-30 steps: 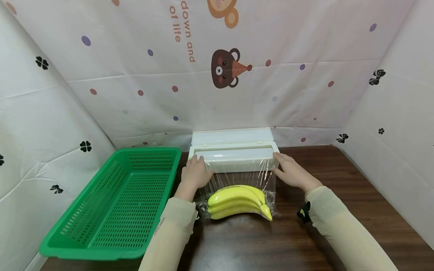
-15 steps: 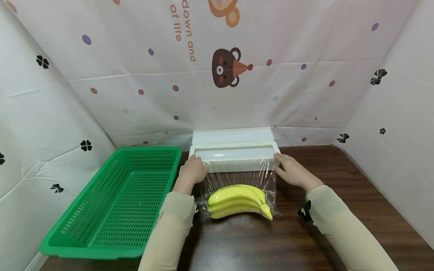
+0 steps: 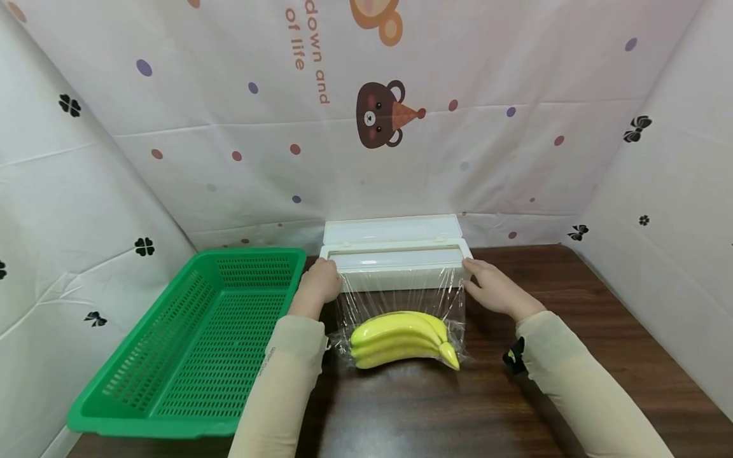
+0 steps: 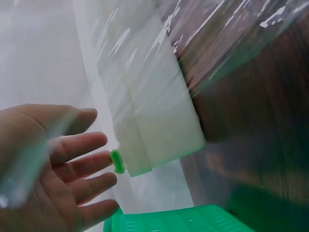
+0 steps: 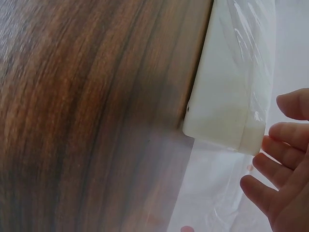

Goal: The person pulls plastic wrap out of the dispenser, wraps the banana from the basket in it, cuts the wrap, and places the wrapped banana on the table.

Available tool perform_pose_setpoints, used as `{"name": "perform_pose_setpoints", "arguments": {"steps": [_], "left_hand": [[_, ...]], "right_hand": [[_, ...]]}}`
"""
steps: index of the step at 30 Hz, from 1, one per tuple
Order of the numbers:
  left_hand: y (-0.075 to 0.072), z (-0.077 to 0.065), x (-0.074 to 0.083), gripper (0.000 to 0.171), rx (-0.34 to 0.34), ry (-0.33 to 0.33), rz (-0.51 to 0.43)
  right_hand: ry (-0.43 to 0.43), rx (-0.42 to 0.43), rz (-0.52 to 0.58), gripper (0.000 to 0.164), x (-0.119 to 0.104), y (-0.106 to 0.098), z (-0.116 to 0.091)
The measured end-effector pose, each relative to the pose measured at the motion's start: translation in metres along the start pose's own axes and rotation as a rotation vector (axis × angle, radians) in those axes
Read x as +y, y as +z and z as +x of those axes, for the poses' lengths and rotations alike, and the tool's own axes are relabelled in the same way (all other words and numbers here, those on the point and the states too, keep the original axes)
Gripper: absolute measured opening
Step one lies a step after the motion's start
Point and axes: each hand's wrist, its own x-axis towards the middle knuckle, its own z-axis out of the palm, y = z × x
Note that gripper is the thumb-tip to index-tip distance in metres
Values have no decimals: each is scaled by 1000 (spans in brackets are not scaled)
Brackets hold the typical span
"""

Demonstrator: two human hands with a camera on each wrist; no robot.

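Note:
A white cling film dispenser [image 3: 401,280] stands at the back of the table with its lid raised. Clear cling film [image 3: 401,299] stretches from it toward me and over a bunch of yellow bananas [image 3: 401,340]. My left hand [image 3: 322,280] is at the dispenser's left end; in the left wrist view its fairly straight fingers reach to a small green slider [image 4: 117,161], one fingertip right at it. My right hand [image 3: 495,289] rests against the dispenser's right end with fingers extended, its fingertips at the end wall in the right wrist view.
A green slotted basket [image 3: 229,343] stands on the left of the brown wooden table [image 3: 435,413], close beside my left forearm. A printed white cloth [image 3: 258,178] hangs right behind the dispenser, and white cloth walls rise on both sides.
My left hand has moved left and slightly back, off the film's left edge to the dispenser's left end. The right hand, bananas and film stay nearly where they were.

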Motion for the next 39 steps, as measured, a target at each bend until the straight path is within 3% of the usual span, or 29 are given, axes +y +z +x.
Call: {"name": "perform_pose_setpoints", "arguments": {"steps": [19,30,39], "left_hand": [[-19,20,-15,37,-49,33,-45],[-24,28,-18,24,-52,61,94],[-21,35,-20,19,-63,50,95]], "right_hand": [[23,-18,24,49,1,-4,3],[22,-12,0,46,1,-3,5],[15,17,-34,43,3,-2,6]]}}
